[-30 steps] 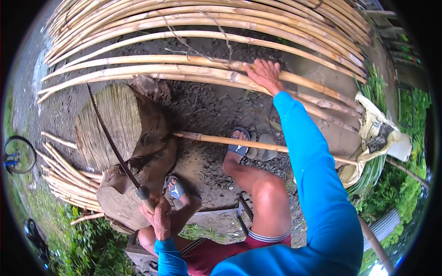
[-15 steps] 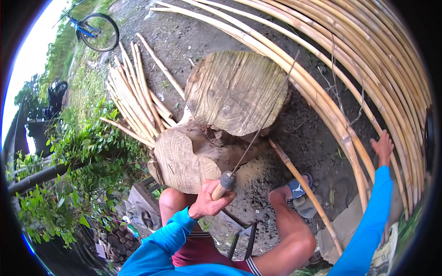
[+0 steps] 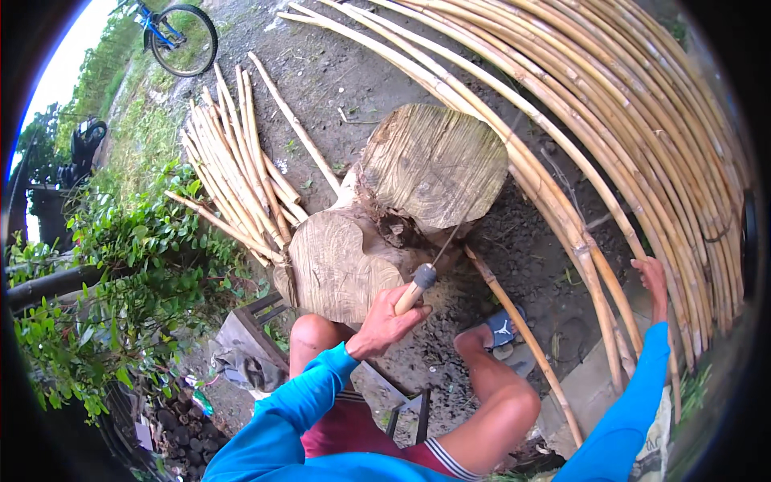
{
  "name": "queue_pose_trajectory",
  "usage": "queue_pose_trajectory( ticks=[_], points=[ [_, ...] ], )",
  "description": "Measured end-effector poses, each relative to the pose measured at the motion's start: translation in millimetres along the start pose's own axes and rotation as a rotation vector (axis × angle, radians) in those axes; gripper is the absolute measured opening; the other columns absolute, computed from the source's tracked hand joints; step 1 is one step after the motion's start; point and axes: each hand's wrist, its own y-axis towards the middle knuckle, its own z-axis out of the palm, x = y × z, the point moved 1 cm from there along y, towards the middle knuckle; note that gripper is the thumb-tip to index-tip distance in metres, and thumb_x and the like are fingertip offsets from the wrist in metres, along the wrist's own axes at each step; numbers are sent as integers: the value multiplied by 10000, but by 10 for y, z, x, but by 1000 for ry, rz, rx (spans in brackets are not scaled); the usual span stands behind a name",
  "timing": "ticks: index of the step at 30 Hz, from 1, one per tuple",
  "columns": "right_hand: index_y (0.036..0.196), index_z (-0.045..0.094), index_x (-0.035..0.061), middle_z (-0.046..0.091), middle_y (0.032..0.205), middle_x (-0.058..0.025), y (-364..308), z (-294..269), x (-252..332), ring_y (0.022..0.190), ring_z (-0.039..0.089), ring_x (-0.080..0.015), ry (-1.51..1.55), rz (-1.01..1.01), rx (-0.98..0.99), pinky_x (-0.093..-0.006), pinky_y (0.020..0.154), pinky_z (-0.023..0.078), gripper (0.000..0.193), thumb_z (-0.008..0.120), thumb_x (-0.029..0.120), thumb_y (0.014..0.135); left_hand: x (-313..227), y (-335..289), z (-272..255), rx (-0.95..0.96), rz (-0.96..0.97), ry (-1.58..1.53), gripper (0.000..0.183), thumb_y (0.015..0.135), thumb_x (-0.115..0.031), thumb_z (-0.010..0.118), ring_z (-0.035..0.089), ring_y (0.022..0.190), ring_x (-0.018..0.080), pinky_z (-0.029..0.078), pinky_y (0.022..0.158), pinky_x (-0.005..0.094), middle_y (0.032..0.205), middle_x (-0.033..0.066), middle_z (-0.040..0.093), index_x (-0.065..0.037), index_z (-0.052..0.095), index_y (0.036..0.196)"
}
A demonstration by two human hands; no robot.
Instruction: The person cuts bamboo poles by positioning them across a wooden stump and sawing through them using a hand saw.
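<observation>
My left hand is closed around the wooden handle of a long knife. Past a dark collar, its thin blade, seen nearly edge-on, slants up and right in front of a tree stump's big sawn face. At the far right, my right arm reaches out and my right hand has its fingers curled on a bamboo pole at the near side of a large bundle. Part of that grip is hidden behind the hand.
Many long bamboo poles lie at the right. Shorter cut pieces are heaped left of the stump. A single pole leans by my sandalled foot. Leafy shrubs grow at the left, and a bicycle wheel stands far off.
My right hand, spread half a second ago, has closed on a pole. The left hand still holds the knife. The view has shifted slightly.
</observation>
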Motion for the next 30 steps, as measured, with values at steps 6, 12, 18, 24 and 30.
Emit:
queue_pose_trajectory(
  ticks=[6,12,18,24,30],
  points=[
    [894,756,52,660,813,-110,-1406,63,666,807,644,-259,-46,-332,-169,-413,741,478,353,692,400,897,720,163,-139,-114,156,5,189,904,-216,718,481,540,98,381,481,304,648,-18,508,-63,610,933],
    [901,751,97,700,885,-186,-2173,392,657,867,678,-383,-347,-403,-617,-517,717,499,565,683,651,813,108,-71,-94,-161,64,-472,172,877,-154,676,407,472,88,340,399,260,632,-14,452,-93,519,913],
    [867,755,102,675,703,-169,-3095,345,768,732,683,-398,-378,-143,-430,-545,670,501,549,696,640,773,191,-184,-8,-110,304,-483,195,897,-141,668,398,475,93,330,401,263,594,-5,420,-78,483,887],
    [903,756,110,701,773,-166,-3388,631,576,735,677,-384,-395,-180,-408,-498,630,495,487,731,588,811,336,-338,-223,-160,371,-441,136,906,-119,654,491,486,118,395,449,269,648,19,533,-48,562,978],
    [1128,731,51,700,1099,-210,-3809,688,-140,1078,624,-391,-313,-149,-555,-487,925,461,541,784,457,775,109,-379,-253,-178,317,-564,210,944,-176,658,467,467,109,362,445,274,591,5,489,-52,523,842]
  ],
)
